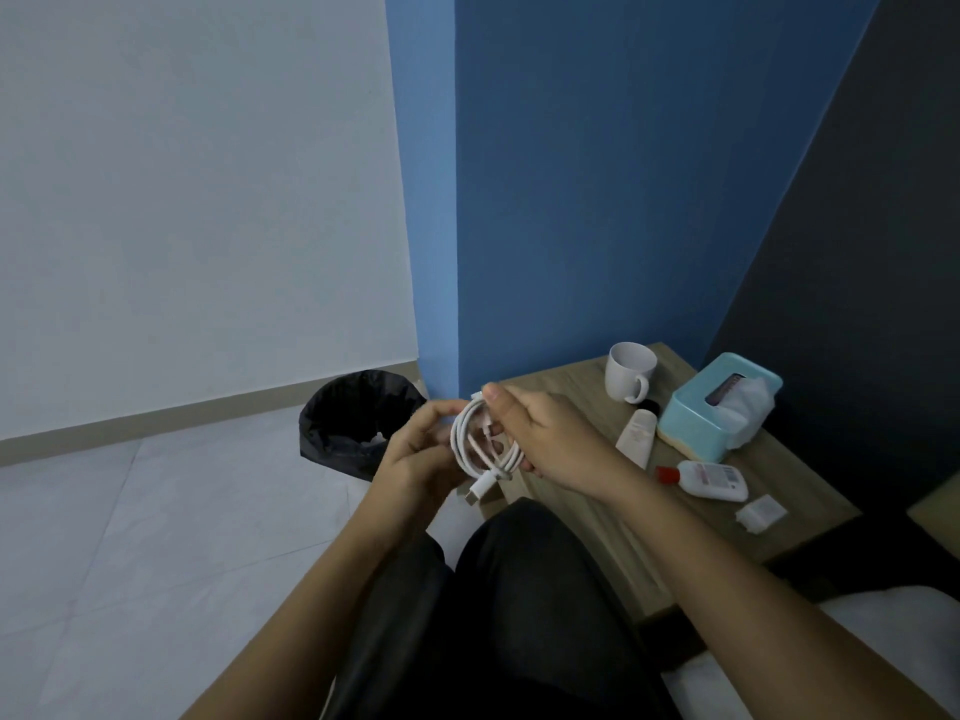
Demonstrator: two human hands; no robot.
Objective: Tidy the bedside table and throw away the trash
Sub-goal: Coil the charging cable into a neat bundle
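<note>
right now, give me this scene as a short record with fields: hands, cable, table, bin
left hand: grips one side of the white cable
right hand: grips the other side, thumb on top
cable state: coiled in loops, one plug hanging below
bedside table: mug, teal tissue box, tube lying flat, red-capped bottle on its side, small white packet
bin: black-lined, on the floor left of the table
</note>
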